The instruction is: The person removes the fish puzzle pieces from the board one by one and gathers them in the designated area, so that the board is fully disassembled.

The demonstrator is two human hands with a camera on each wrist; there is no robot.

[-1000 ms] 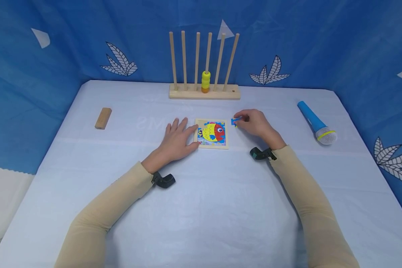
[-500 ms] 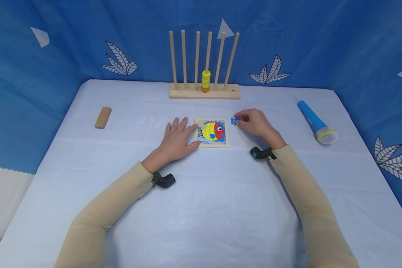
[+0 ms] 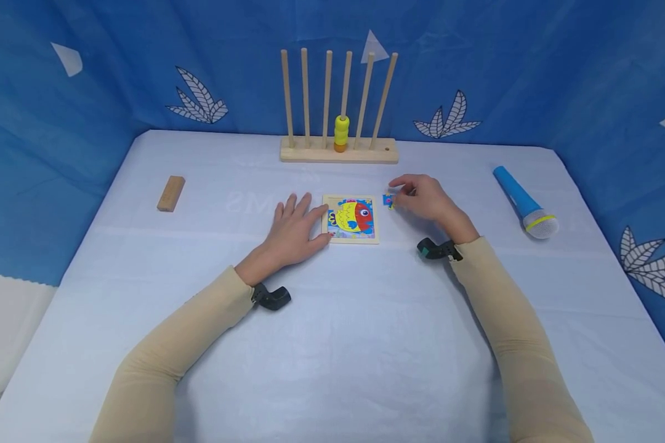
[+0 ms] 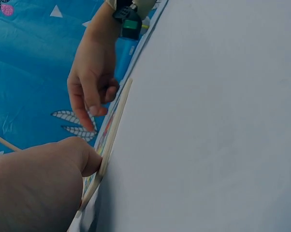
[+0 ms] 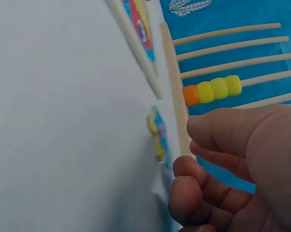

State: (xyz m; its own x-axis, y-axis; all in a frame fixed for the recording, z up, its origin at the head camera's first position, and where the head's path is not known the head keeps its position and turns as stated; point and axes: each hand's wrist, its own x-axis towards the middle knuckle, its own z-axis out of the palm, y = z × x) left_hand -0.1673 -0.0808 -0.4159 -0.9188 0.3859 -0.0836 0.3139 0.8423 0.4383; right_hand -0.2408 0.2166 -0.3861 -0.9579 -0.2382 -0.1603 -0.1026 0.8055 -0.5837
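Observation:
A small fish jigsaw puzzle [image 3: 356, 219] in a light wooden frame lies mid-table, its upper left part bare wood. My left hand [image 3: 295, 234] lies spread beside it, thumb and index finger touching the frame's left edge. In the left wrist view, the thumb rests against the frame [image 4: 117, 123]. A loose blue puzzle piece [image 3: 388, 200] with pink and yellow marks lies right of the frame. Just beside that piece is my right hand [image 3: 425, 198], fingers loosely bent. The right wrist view shows a gap between these fingers and the puzzle piece [image 5: 159, 134], with nothing held.
Behind the puzzle stands a wooden bead rack [image 3: 338, 151] with several upright pegs; yellow and orange beads [image 3: 340, 133] sit on one. A wooden block [image 3: 171, 194] lies at the left. To the right is a blue toy microphone [image 3: 523, 200]. Blue cloth [image 3: 244, 74] hangs behind the table.
My right hand has let go of the puzzle piece and drawn slightly to the right, its fingers apart. The piece stays on the table. My left hand stays at the frame.

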